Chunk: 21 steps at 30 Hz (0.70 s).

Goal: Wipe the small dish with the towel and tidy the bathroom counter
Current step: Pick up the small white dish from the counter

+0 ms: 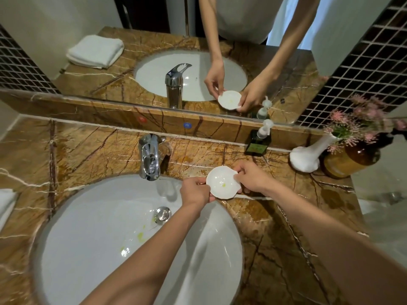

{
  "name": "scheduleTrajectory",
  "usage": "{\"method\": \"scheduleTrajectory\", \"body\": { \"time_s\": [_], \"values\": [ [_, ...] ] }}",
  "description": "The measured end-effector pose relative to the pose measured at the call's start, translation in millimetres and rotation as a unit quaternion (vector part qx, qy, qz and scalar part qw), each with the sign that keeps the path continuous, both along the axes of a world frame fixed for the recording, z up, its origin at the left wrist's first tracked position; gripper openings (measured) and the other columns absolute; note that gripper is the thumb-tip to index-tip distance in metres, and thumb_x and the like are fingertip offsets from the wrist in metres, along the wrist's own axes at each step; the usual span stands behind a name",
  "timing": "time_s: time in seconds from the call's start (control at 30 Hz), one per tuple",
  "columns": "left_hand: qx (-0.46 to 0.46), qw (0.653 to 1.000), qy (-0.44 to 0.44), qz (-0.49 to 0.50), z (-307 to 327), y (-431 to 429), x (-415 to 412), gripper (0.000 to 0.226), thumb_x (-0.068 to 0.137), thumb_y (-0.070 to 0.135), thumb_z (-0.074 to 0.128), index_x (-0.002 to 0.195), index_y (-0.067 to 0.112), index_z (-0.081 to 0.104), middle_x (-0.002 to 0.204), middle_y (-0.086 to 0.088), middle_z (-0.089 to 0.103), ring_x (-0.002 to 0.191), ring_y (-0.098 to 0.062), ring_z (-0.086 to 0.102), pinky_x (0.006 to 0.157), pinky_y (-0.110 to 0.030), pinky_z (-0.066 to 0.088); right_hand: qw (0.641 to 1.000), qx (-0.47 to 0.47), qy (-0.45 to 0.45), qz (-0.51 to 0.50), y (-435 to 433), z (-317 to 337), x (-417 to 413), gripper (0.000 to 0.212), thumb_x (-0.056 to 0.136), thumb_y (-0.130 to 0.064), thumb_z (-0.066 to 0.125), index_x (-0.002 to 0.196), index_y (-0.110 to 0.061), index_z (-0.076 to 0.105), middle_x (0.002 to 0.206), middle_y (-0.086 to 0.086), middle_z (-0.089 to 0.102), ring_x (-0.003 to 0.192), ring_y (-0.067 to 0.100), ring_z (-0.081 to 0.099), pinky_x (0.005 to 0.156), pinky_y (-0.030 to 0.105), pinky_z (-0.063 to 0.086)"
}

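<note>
Small dish: white, shiny, wavy rim, a little yellow-green spot inside; held over the counter edge, just right of the sink
Left hand: fingers closed on the dish's left rim
Right hand: fingers closed on the dish's right rim
Sink: white, smooth, oval, with yellow-green smears
Tap: shiny metal, behind the sink
Counter: brown stone with pale veins
Towel: white, folded, at the far left edge
Vase: white, bumpy, holds pink flowers
</note>
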<state>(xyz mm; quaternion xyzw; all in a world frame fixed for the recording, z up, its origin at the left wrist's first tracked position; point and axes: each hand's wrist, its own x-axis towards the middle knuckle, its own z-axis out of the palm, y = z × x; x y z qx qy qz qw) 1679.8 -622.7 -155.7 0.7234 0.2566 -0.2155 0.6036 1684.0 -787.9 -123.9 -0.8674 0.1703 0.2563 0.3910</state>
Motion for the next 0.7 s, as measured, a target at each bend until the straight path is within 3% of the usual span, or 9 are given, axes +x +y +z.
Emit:
{"method": "scheduleTrajectory", "body": {
  "time_s": [0.17, 0.37, 0.5, 0.63, 0.7],
  "values": [
    [-0.003, 1.000, -0.026, -0.004, 6.4, 11.5, -9.7, 0.025, 0.082, -0.009, 0.051, 0.089, 0.007, 0.068, 0.091, -0.013, 0.065, 0.061, -0.020, 0.062, 0.046, -0.025, 0.056, 0.999, 0.039, 0.018, -0.012, 6.6, 4.1, -11.8, 0.014, 0.093, -0.002, 0.051, 0.105, -0.009, 0.054, 0.073, 0.018, 0.069, 0.049, 0.013, 0.060, 0.041, 0.023, 0.044],
    [0.021, 0.997, -0.069, -0.008, 12.7, 49.1, -27.6, 0.030, 0.090, 0.008, 0.050, 0.118, 0.011, 0.060, 0.087, -0.005, 0.063, 0.079, -0.026, 0.064, 0.055, -0.033, 0.059, 0.998, 0.050, -0.018, -0.017, 33.3, 13.7, -28.5, 0.011, 0.089, 0.002, 0.053, 0.090, -0.004, 0.062, 0.073, 0.025, 0.069, 0.044, 0.015, 0.053, 0.041, 0.024, 0.042],
    [0.094, 0.991, -0.100, 0.002, 5.9, 101.6, -49.8, 0.032, 0.090, 0.013, 0.050, 0.122, 0.013, 0.057, 0.084, 0.000, 0.062, 0.076, -0.022, 0.067, 0.048, -0.026, 0.052, 0.998, -0.006, -0.057, 0.005, 63.2, 11.1, -41.3, 0.015, 0.088, 0.001, 0.057, 0.078, -0.011, 0.058, 0.071, 0.008, 0.060, 0.051, 0.016, 0.064, 0.038, 0.023, 0.046],
    [0.123, 0.988, -0.092, 0.030, -0.4, 159.0, -72.3, 0.032, 0.087, 0.011, 0.050, 0.118, 0.011, 0.058, 0.084, -0.007, 0.063, 0.076, -0.025, 0.067, 0.051, -0.031, 0.055, 0.993, -0.030, -0.104, 0.037, 93.3, 3.1, -54.5, 0.022, 0.082, 0.004, 0.055, 0.070, -0.012, 0.048, 0.072, 0.010, 0.058, 0.075, 0.031, 0.067, 0.065, 0.046, 0.058],
    [0.125, 0.987, -0.088, 0.050, -1.5, 183.7, -83.3, 0.033, 0.086, 0.011, 0.051, 0.118, 0.012, 0.057, 0.086, -0.009, 0.063, 0.078, -0.026, 0.067, 0.050, -0.031, 0.055, 0.987, -0.058, -0.136, 0.070, 107.9, -2.2, -60.4, 0.016, 0.082, 0.002, 0.054, 0.076, -0.012, 0.049, 0.080, 0.011, 0.059, 0.081, 0.031, 0.062, 0.068, 0.044, 0.054]
  ]
}}
